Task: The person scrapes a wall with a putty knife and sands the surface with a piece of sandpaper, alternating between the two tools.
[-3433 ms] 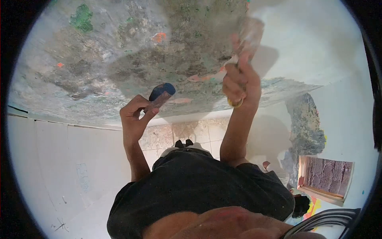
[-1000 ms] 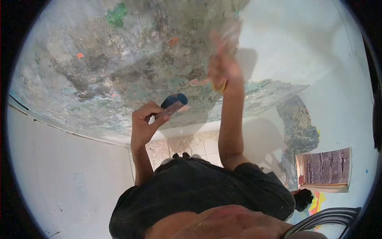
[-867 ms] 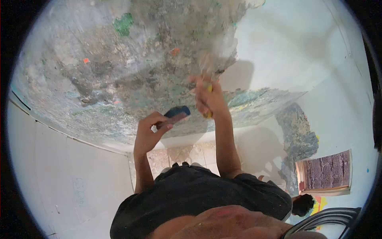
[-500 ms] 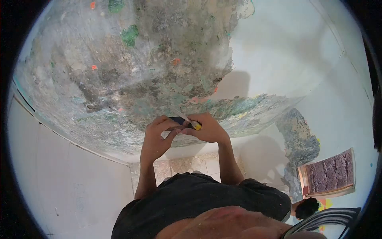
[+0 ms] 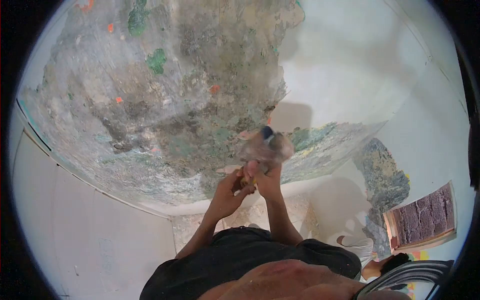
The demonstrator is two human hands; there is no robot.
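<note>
My two hands meet in front of my chest, just below a scraped, mottled grey-green surface [image 5: 165, 100]. My left hand [image 5: 227, 187] and my right hand [image 5: 268, 181] are pressed together around two tools. A blurred blade [image 5: 265, 147] sticks up from them, with the blue end of a tool [image 5: 267, 132] at its top. A bit of the yellow handle of the scraper [image 5: 251, 181] shows between the fingers. Motion blur hides how the tools touch each other. My black shirt [image 5: 260, 255] fills the bottom of the view.
To the right of the scraped patch lies smooth white paint [image 5: 350, 65]. A smaller scraped patch [image 5: 387, 175] and a brick-filled opening [image 5: 425, 212] are at the right. Pale floor tiles [image 5: 300, 220] show behind my arms. Another person's dark hair [image 5: 400, 260] is at lower right.
My right hand came down from scraping the surface overhead and joined my left hand. Both hands then shifted right, and the tools now point up, blurred.
</note>
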